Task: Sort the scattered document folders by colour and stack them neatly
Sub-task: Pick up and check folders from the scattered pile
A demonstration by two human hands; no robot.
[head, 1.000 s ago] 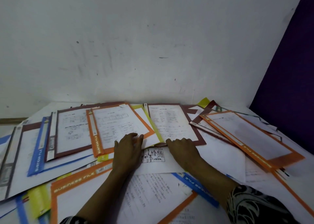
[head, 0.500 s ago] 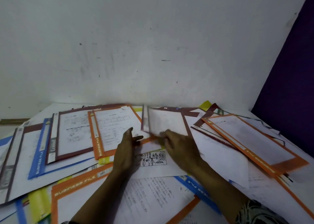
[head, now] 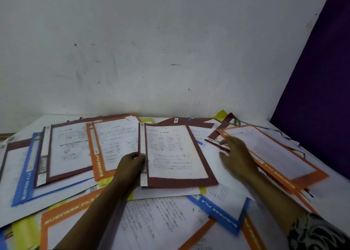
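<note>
**Left-hand grip** (head: 132, 162): fingers and thumb closed round the spine edge of the maroon-bordered, clear-fronted plastic folder (head: 176, 155), which carries a printed sheet. The folder sits tilted, its far edge raised, on top of the scattered layer.

**Right-hand grip** (head: 236, 155): holding nothing, with the fingers spread and loosely extended. It lies to the right of the held folder, its fingertips at the exposed maroon edge of a second folder (head: 216, 142). That folder is partly buried under a long orange-bordered folder (head: 274, 155).

**Change:** a second ago both hands lay flat on the near edge of the maroon folder, which was level in the pile. It was then tipped up. Now the left hand alone holds it, nearer the person, and the right hand has let go and moved rightward.

**Reading:** one maroon folder has been extracted, and the matching colour appears to be the next target. No finished stack is visible, so sorting is judged to be at an early stage.

**Surroundings:** directly left of the held folder is an orange-bordered "Business File" folder (head: 113, 147). Further left lie another maroon-bordered folder (head: 68, 151) and a blue-bordered folder (head: 26, 170). Nearer the person is a blue-edged folder (head: 219, 211). All of these rest on a white tabletop (head: 335, 198), with a scuffed white wall (head: 170, 50) behind.
</note>
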